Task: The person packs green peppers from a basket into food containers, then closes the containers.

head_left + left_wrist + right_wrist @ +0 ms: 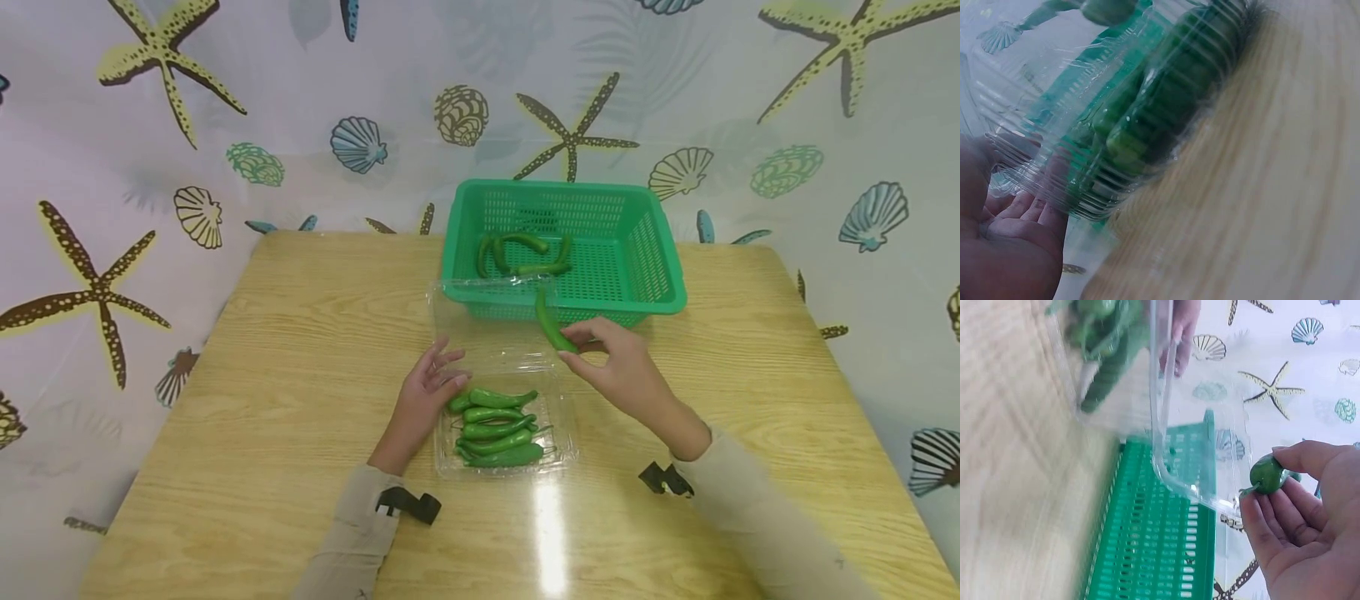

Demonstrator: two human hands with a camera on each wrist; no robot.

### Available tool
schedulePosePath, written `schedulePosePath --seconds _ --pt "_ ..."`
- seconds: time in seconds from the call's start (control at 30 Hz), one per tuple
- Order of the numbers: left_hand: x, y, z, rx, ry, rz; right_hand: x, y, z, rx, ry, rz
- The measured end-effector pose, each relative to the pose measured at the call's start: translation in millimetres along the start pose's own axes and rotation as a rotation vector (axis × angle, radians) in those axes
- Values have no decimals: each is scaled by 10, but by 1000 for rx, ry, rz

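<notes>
Green pepper (551, 325), pinched in right hand (624, 367), apart from left hand (420, 402)

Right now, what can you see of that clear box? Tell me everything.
The clear box looks like thin, glossy, see-through plastic with ribbed walls. Its lid is open, raised on the far side toward the green basket. The lower half rests on the wooden table, with several green peppers lying in it. The left hand touches its left side near the fold. Whether the lid touches the basket, I cannot tell.

No text, label, brand, number or sign can be read anywhere.
</notes>
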State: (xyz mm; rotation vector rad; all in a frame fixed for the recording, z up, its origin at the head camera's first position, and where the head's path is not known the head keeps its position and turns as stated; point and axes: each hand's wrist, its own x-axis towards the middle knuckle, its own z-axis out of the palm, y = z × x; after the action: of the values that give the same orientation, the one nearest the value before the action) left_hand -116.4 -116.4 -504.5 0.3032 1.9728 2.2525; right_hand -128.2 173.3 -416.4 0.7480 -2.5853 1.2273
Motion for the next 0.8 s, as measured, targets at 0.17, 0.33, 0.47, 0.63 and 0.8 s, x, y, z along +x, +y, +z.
schedulePosePath --seconds 0.17,0.33,0.47,0.63,0.8 --pt "-19 122 29 13 -5 -23 -100 -108 120 22 -91 24" --pt "6 62 13 10 2 -23 -179 -155 199 30 -155 46" --pt "33 -45 -15 21 7 -10 -231 -184 239 27 -204 43" --pt "26 -47 -14 4 1 -6 -297 -233 289 -4 -286 53" --pt "-17 94 31 -18 -6 -23 -349 -276 345 -59 -359 89"
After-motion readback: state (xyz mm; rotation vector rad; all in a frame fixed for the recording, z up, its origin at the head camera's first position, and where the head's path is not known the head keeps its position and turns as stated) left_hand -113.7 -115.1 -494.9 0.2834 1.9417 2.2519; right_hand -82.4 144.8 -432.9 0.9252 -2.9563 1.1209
